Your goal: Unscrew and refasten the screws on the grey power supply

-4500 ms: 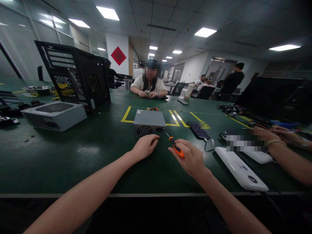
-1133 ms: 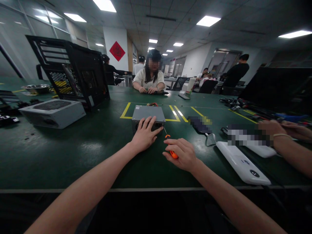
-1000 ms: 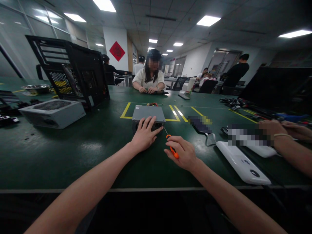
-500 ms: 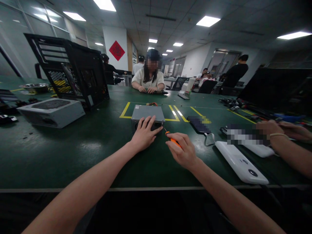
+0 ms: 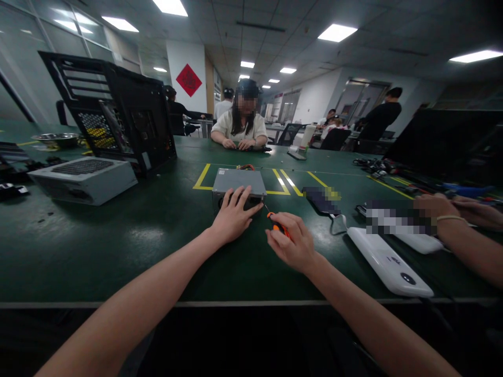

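The PSU (image 5: 240, 181) is set flat on the green table (image 5: 149, 272), between corners of yellow tape (image 5: 203, 180), with its fan face turned to the near side. The left hand (image 5: 232, 215) is laid on that face, fingers spread and nothing enclosed; the thumb is extended toward the right end. The screwdriver (image 5: 278, 225) is gripped by its handle in the right hand (image 5: 295, 242), with curled fingers. Its shaft is pointed at the PSU's near right corner, just beside the left thumb; whether a screw is engaged cannot be told. A phone (image 5: 320, 201) is placed farther right.
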Tool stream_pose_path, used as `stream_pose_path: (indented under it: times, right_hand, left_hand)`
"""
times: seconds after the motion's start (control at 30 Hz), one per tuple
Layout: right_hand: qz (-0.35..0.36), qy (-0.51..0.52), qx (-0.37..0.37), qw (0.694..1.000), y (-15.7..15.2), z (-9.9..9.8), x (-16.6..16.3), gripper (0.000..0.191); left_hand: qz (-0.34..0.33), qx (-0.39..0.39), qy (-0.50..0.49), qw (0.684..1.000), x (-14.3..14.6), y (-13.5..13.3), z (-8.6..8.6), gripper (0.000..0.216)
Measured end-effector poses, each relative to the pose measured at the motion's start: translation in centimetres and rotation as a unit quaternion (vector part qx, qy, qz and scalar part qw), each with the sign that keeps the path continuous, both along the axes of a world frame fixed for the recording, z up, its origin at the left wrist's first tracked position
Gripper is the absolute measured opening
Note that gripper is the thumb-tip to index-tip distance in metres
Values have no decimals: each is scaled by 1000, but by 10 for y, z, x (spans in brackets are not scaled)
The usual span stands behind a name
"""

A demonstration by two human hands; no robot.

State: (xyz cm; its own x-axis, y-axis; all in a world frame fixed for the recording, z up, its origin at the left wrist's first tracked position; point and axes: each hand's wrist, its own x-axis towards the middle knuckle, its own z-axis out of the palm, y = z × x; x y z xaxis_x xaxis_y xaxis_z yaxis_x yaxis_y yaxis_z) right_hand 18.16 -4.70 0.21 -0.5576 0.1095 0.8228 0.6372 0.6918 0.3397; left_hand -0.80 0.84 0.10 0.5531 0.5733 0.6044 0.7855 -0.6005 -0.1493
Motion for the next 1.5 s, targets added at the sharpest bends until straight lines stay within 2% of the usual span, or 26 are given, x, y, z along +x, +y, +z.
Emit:
stream_pose_path:
  times: [0.2,0.33,0.5,0.6,0.8,0.93,1.5]
  right_hand:
    - [37,-7,-1,999,-3,1,-4,26]
    - [-8,4,26,1000,-3,2,-3,25]
    - [26,21,-9,999,0,-1,1,33]
    - [2,24,4,1000,0,-2,1,31]
    - [30,4,-9,1000,-2,1,0,34]
    - [24,-15,17,999,-2,4,0,31]
    - [24,9,-43,999,1,-4,3,39]
  left_hand:
    - [1,2,3,1000,0,0,0,50]
    - [7,2,-2,1000,1,0,-1,51]
    - [4,1,1,1000,1,0,0,52]
    - [4,1,4,1000,0,0,0,51]
    - [4,-2,7,1000,0,-1,0,50]
    - [4,-1,7,1000,0,-1,0,50]
    - [-6,2,2,1000,0,1,-1,51]
